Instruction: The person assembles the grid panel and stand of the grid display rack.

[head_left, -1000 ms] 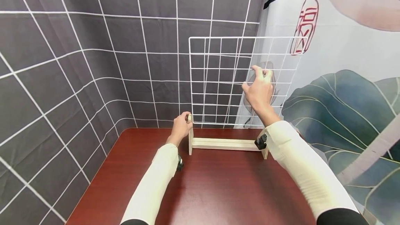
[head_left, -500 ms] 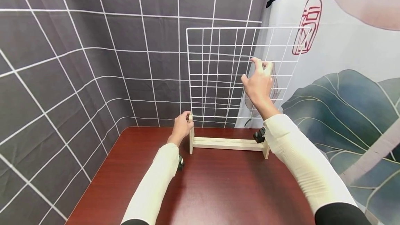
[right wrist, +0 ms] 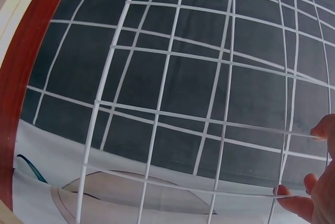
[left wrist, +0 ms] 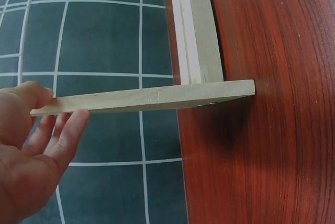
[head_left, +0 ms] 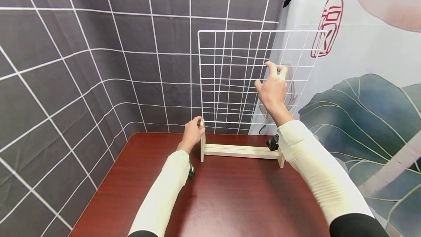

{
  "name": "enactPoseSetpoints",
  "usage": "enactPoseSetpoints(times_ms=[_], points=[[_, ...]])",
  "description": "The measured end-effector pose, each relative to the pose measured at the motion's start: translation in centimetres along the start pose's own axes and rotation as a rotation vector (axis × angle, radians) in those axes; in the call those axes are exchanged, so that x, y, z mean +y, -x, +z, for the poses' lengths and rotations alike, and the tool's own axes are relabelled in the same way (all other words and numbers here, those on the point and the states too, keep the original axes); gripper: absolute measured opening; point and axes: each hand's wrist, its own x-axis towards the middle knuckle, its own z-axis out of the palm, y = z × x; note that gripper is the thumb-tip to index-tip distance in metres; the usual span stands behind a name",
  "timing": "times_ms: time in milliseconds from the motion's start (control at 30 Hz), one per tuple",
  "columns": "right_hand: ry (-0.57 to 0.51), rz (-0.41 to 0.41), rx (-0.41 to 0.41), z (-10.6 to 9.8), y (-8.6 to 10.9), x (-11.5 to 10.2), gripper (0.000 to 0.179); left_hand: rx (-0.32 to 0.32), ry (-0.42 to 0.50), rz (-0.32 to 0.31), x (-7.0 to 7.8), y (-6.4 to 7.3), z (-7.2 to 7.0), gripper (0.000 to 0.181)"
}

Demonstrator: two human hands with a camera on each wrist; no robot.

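Note:
A white wire grid panel (head_left: 260,31) stands roughly upright above a pale wooden stand (head_left: 240,151). My right hand (head_left: 272,89) grips the panel's wires on its right half, with the fingertips hooked at the wires in the right wrist view. The panel's lower edge hangs above the stand's crossbar. My left hand (head_left: 192,133) pinches the top end of the stand's left upright (left wrist: 157,98) between thumb and fingers. In the left wrist view this upright meets the crossbar (left wrist: 196,30) near its foot. My right forearm partly hides the stand's right upright.
The stand rests near the back edge of a reddish-brown table (head_left: 217,200). Behind it hangs a grey curtain (head_left: 171,72) with white grid lines. A white curtain (head_left: 302,68) with a lotus print hangs at the right.
The right hand has lifted the wire grid panel, widening the gap between its lower edge and the stand, then barely moved in the last half second. The left hand stays on the upright.

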Motion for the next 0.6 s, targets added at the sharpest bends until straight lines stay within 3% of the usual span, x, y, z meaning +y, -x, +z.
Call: enactPoseSetpoints(times_ms=[600], points=[[0.011, 0.042, -0.032, 1.2, 1.2, 1.6, 0.06, 0.04, -0.021, 0.045, 0.0, -0.1, 0.3, 0.048]])
